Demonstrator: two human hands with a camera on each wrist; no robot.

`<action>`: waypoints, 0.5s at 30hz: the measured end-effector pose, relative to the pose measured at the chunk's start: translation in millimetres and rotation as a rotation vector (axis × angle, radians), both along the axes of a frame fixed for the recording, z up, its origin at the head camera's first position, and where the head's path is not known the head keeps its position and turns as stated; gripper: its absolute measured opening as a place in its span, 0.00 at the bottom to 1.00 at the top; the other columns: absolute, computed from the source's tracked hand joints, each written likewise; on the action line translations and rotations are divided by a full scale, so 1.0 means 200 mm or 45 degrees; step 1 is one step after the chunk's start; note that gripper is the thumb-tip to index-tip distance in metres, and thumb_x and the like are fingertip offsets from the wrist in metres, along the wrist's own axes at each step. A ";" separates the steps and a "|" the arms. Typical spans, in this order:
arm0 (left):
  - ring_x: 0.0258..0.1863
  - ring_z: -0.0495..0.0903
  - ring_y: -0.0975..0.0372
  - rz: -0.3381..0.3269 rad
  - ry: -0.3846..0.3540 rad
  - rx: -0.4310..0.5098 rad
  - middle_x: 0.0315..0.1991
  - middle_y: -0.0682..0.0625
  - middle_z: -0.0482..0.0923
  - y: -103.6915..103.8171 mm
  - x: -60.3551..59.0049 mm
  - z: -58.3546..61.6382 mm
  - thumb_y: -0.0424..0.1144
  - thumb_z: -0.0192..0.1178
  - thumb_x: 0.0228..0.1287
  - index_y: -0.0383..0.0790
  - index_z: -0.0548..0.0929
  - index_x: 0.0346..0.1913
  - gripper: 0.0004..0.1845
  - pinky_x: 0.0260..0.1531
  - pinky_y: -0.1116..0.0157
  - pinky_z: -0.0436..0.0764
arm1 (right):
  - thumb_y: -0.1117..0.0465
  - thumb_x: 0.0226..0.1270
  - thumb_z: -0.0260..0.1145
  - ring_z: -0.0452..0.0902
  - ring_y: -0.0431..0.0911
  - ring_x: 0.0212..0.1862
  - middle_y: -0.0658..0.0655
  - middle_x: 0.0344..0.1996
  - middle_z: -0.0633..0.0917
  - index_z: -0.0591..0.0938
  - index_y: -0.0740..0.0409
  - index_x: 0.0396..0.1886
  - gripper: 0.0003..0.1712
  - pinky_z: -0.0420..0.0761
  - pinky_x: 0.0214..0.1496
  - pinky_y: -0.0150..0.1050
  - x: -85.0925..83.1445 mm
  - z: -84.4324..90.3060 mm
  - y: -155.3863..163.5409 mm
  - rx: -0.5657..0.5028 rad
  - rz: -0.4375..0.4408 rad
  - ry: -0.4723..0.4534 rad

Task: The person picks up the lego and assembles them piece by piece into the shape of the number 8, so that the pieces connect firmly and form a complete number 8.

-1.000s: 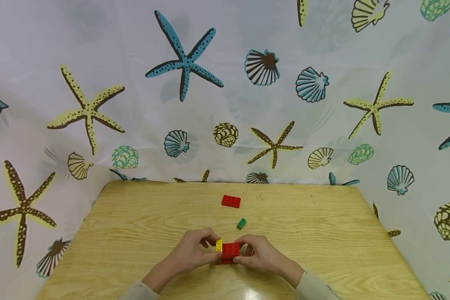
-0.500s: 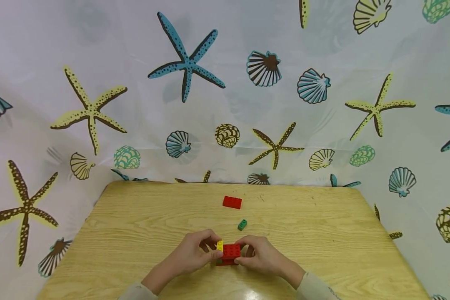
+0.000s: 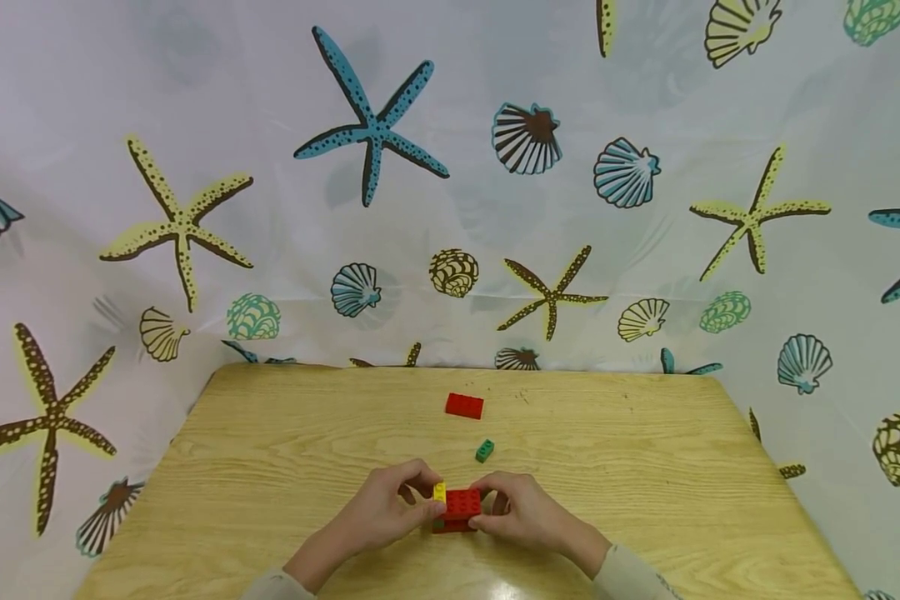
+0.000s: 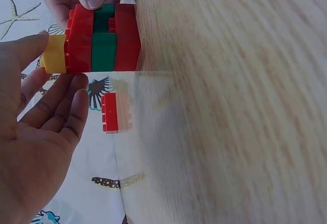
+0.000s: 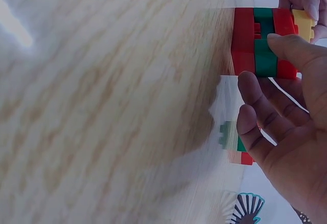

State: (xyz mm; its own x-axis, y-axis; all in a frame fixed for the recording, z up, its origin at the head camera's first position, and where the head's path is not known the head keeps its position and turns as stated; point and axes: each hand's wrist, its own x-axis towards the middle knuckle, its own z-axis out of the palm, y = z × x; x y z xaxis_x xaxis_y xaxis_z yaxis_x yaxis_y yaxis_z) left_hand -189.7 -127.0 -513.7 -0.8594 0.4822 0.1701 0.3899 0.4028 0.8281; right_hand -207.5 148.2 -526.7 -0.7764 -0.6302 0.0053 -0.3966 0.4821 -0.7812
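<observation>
Little has changed over the last second: both hands remain on the brick stack (image 3: 456, 508) near the table's (image 3: 270, 467) front edge, about midway along it, and the stack has not shifted. The left hand (image 3: 386, 508) holds the stack's left end, thumb and fingers curled around the yellow brick (image 3: 438, 492) on top; the right hand (image 3: 521, 510) pinches the right end, thumb on the red and green layers. Judging from this stillness, the yellow brick is being pressed home. A loose red brick (image 3: 464, 405) and a small green brick (image 3: 483, 450) lie untouched toward the back edge.
</observation>
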 end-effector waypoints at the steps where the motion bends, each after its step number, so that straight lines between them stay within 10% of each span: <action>1: 0.44 0.85 0.66 0.003 0.000 0.004 0.44 0.55 0.86 0.00 0.00 0.00 0.48 0.69 0.72 0.47 0.86 0.50 0.11 0.42 0.66 0.85 | 0.55 0.71 0.74 0.79 0.32 0.33 0.50 0.44 0.88 0.86 0.54 0.58 0.19 0.80 0.35 0.28 0.00 0.00 0.00 -0.002 0.001 -0.003; 15: 0.46 0.86 0.60 -0.013 -0.022 0.083 0.48 0.50 0.87 0.00 0.01 -0.01 0.48 0.69 0.73 0.40 0.84 0.55 0.17 0.45 0.64 0.86 | 0.55 0.71 0.74 0.78 0.32 0.33 0.51 0.45 0.88 0.85 0.55 0.58 0.19 0.80 0.36 0.28 0.00 0.00 0.00 0.006 -0.004 0.001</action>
